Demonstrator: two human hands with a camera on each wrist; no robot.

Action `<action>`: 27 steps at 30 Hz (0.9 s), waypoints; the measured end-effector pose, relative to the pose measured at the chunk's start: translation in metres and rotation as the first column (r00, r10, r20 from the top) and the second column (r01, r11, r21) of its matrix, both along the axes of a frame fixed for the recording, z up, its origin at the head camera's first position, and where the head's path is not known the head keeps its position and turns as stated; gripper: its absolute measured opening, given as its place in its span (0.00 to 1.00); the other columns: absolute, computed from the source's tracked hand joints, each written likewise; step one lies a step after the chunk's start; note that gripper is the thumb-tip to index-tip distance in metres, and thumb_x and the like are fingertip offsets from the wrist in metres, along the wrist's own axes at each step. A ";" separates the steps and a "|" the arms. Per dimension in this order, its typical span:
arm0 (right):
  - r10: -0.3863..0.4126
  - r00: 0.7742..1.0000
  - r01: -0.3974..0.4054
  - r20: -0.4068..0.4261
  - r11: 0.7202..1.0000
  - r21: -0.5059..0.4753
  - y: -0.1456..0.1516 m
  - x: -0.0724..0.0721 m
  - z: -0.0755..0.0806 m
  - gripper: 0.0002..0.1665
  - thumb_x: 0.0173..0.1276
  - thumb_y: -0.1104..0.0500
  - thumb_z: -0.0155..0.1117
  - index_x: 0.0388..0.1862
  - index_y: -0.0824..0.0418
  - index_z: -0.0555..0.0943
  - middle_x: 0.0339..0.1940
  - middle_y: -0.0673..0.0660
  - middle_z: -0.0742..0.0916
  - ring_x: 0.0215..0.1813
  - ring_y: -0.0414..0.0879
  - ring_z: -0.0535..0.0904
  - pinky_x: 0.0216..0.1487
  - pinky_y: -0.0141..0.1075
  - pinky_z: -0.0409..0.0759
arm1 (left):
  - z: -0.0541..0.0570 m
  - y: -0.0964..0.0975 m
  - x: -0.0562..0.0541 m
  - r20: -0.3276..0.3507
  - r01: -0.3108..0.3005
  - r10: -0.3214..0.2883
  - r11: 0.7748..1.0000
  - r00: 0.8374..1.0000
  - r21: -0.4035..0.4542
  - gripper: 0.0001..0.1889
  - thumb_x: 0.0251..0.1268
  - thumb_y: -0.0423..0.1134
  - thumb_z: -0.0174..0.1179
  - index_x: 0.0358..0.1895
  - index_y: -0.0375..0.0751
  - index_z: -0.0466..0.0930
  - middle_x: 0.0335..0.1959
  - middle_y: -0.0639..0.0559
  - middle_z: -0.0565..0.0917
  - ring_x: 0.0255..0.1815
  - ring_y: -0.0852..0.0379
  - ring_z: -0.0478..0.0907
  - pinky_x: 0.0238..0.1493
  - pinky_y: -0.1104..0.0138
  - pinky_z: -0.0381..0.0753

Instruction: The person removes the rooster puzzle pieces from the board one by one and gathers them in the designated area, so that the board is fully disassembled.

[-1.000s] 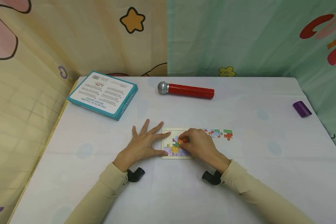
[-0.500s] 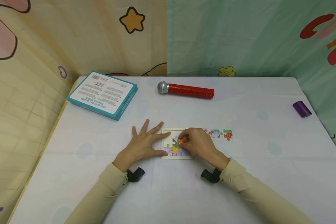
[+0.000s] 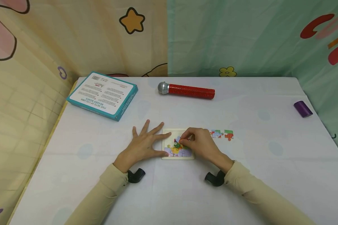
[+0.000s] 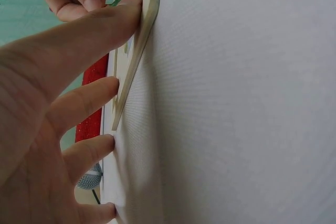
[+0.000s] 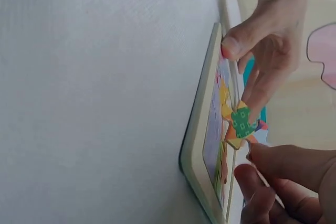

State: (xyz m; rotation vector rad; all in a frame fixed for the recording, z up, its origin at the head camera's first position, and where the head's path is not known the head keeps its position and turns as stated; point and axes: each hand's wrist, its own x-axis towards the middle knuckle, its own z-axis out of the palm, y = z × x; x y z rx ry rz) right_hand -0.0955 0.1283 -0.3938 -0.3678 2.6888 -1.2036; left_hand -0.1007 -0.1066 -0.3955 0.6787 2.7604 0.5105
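A shallow puzzle tray (image 3: 169, 158) lies in front of me, its lower row filled with joined jigsaw pieces (image 3: 178, 152). My left hand (image 3: 142, 147) is spread flat at its left side, thumb and index finger resting on the tray's edge, the other fingertips on the cloth. Between the thumb and fingers of my right hand (image 3: 201, 142) a jigsaw piece (image 5: 242, 124), green and orange, is pinched. That piece stands tilted over the tray in the right wrist view. My right hand hides the tray's upper right corner in the head view.
Two loose jigsaw pieces, one blue and green (image 3: 217, 134) and one red and green (image 3: 229, 134), lie right of the tray. Farther back are a teal box (image 3: 102, 95) and a red microphone (image 3: 190, 91). A purple cylinder (image 3: 303, 109) lies near the right edge.
My right hand has shifted slightly up and lifted its fingertips with the jigsaw piece. It now covers a third loose piece beside the tray. My left hand has stayed put.
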 end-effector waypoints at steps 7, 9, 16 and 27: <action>0.021 0.998 -0.014 0.058 0.993 -0.121 0.008 -0.002 0.001 0.03 0.60 0.57 0.75 0.32 0.52 0.87 0.27 0.46 0.87 0.27 0.44 0.78 0.30 0.32 0.75 | 0.001 0.000 0.000 0.009 -0.002 0.002 1.000 1.000 -0.007 0.40 0.48 0.63 0.72 0.69 0.64 0.72 0.79 0.53 0.55 0.78 0.31 0.37 0.61 0.24 0.34; 0.022 0.997 -0.013 0.068 0.991 -0.130 0.011 -0.002 0.002 0.04 0.61 0.56 0.75 0.33 0.52 0.87 0.27 0.47 0.87 0.28 0.44 0.78 0.30 0.32 0.74 | 0.001 0.000 0.000 0.008 -0.003 0.003 1.000 1.000 -0.013 0.40 0.47 0.63 0.72 0.69 0.64 0.72 0.79 0.53 0.55 0.78 0.31 0.37 0.61 0.24 0.34; -0.009 0.994 0.022 0.109 0.993 -0.120 0.034 0.000 0.005 0.06 0.61 0.55 0.74 0.36 0.54 0.87 0.29 0.50 0.87 0.28 0.45 0.76 0.26 0.31 0.73 | 0.001 0.000 0.001 0.006 -0.005 0.005 1.000 1.000 -0.006 0.41 0.47 0.63 0.73 0.69 0.63 0.72 0.79 0.52 0.56 0.78 0.31 0.37 0.61 0.24 0.34; -0.121 0.977 0.127 0.177 0.992 -0.022 0.086 0.007 0.005 0.09 0.62 0.54 0.73 0.39 0.56 0.86 0.31 0.50 0.88 0.36 0.46 0.80 0.36 0.31 0.75 | -0.001 -0.001 0.000 0.025 -0.016 0.016 1.000 1.000 0.006 0.41 0.47 0.63 0.73 0.69 0.64 0.71 0.79 0.54 0.55 0.78 0.32 0.35 0.62 0.25 0.31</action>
